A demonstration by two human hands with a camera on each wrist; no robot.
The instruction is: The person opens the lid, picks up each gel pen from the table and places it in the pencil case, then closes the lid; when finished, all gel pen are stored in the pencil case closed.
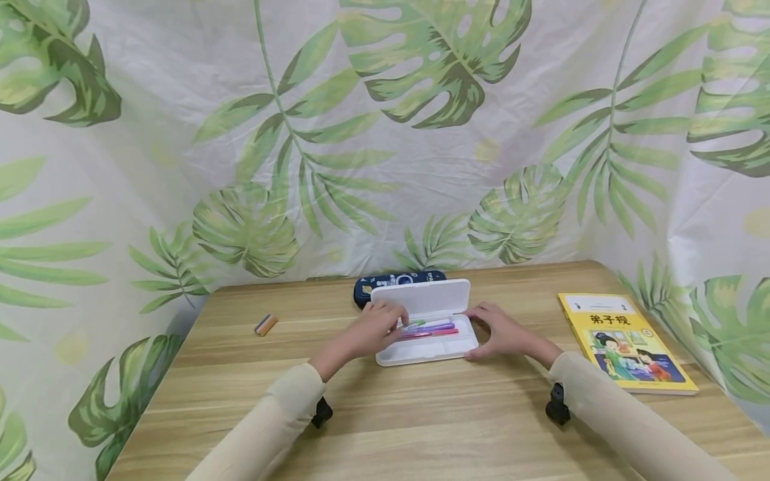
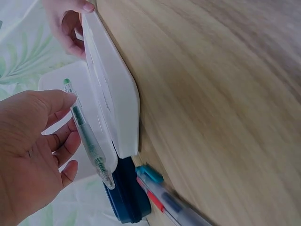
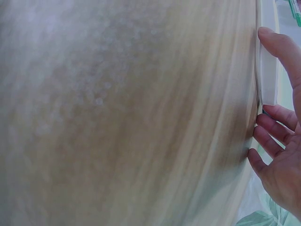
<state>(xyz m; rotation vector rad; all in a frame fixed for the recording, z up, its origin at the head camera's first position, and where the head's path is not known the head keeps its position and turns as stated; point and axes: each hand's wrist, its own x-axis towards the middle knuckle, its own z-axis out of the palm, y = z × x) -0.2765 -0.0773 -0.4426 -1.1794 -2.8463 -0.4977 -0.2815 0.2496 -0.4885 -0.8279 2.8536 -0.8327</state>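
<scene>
A white pencil case [image 1: 424, 354] lies on the table with its lid [image 1: 430, 297] raised. Pink and purple pens [image 1: 436, 329] rest inside it. Above the left part of the case, my left hand [image 1: 379, 327] pinches a clear pen with green ends [image 2: 84, 129] between thumb and fingers. My right hand [image 1: 499, 332] grips the right end of the case, the thumb [image 3: 270, 37] at its front edge and the fingers round toward the back. The left wrist view shows the case [image 2: 113, 94] from its side.
Behind the lid stands a dark blue pencil case [image 1: 363, 290]. A yellow book [image 1: 631, 344] lies at the right. Small blue and orange sticks [image 1: 265, 325] lie at the left. Pens with teal and red clips [image 2: 157, 190] show in the left wrist view. A leaf-patterned cloth [image 1: 421, 167] hangs behind.
</scene>
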